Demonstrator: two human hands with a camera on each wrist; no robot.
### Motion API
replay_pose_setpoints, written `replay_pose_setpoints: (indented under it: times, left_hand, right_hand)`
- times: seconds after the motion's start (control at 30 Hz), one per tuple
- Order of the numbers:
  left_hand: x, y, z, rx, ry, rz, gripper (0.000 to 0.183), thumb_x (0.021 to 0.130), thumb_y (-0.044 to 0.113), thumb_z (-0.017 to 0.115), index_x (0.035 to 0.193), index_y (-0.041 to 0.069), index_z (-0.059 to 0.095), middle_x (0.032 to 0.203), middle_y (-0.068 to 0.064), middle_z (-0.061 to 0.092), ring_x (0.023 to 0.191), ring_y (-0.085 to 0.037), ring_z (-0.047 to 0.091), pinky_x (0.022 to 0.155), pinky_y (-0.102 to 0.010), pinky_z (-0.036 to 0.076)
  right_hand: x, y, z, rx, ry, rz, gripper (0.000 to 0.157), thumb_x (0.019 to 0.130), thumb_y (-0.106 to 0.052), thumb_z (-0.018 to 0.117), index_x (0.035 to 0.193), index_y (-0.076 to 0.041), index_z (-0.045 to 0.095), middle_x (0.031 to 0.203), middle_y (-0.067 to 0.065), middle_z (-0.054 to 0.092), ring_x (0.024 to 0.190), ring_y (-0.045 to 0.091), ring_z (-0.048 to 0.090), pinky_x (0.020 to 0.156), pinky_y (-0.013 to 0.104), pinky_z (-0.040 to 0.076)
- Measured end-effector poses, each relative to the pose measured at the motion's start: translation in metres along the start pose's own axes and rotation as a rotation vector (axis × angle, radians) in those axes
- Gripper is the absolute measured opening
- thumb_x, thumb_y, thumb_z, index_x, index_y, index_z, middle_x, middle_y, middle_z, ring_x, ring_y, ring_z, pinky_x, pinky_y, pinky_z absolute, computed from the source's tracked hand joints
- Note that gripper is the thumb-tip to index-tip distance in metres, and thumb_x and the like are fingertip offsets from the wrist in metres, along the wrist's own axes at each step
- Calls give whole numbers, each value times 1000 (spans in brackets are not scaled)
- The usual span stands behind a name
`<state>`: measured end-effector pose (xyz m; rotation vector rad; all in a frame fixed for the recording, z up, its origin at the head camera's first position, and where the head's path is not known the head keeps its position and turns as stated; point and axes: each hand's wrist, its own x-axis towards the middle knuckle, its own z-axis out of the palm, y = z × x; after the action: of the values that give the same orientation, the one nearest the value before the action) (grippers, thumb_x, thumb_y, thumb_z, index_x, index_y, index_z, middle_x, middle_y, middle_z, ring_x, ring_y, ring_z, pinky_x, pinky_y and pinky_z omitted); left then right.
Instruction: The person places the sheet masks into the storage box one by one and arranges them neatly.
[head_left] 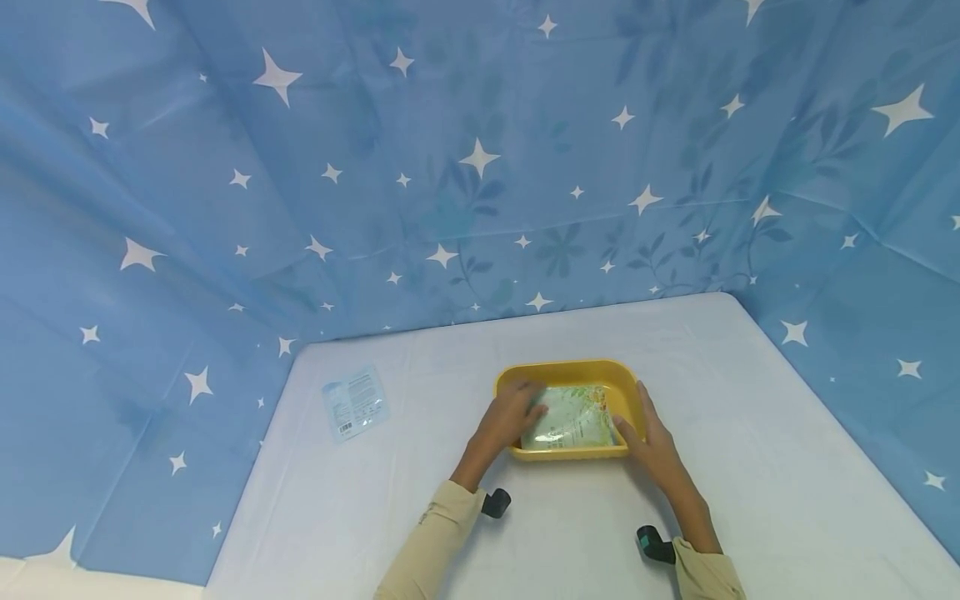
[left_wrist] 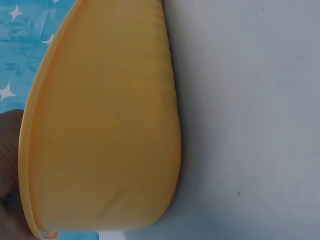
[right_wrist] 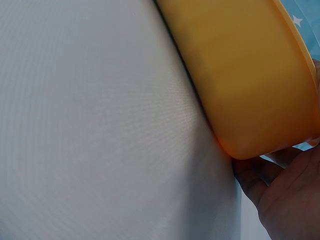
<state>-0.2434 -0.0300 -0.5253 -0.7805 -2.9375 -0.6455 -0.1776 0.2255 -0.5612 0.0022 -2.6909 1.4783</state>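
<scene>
A yellow plastic basin point(head_left: 564, 454) stands on the white-covered table, its near wall filling much of both wrist views. Inside it lies a pale green glossy packet point(head_left: 570, 421) printed with leaves and orange flowers. My left hand point(head_left: 512, 412) reaches over the basin's left end, thumb and fingers at the packet's left edge; only part of this hand point(left_wrist: 9, 155) shows past the rim in the left wrist view. At the right end my right hand point(head_left: 651, 442) holds the basin, thumb over the rim and fingers along the outer wall. Those fingers point(right_wrist: 255, 175) reach the basin's lower corner.
A light blue and white packet point(head_left: 356, 403) with a barcode lies flat on the table's left side. Blue star-printed cloth point(head_left: 420, 208) hangs behind and at both sides of the table point(head_left: 420, 500). Black wrist cameras point(head_left: 497, 503) sit at both sleeves.
</scene>
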Motion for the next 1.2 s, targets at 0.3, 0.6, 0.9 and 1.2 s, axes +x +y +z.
replay_pose_setpoints:
  times: [0.3,0.6,0.9,1.2]
  left_hand:
    - [5,3,-7,40,-64,40,45,98,34,59,138,16,54,139,-1,59,131,-19,53,107,-36,44]
    - [9,5,-10,238,-95,153,50,94,37,63,139,17,53,143,-7,55,128,-21,55,100,-38,49]
    - [-4,0,-7,232,21,231,32,95,28,65,125,16,64,142,-12,53,134,-26,49,109,-37,43]
    - [-25,-18,-1,86,275,216,14,95,16,64,106,13,70,128,-7,60,125,-21,54,107,-33,44]
  right_hand:
    - [6,-4,-4,-13,2,-5,82,100,-41,49,157,-9,-1,162,24,6,146,50,12,116,63,15]
    - [9,-9,-7,-19,1,9,83,101,-43,48,157,-10,-3,162,23,5,146,49,11,116,63,14]
    - [4,-6,-4,1,-4,10,82,101,-42,48,158,-13,-3,163,22,5,146,50,11,115,64,15]
    - [-7,-5,0,-18,-7,21,82,101,-40,49,157,-9,-1,161,25,7,145,51,13,115,64,16]
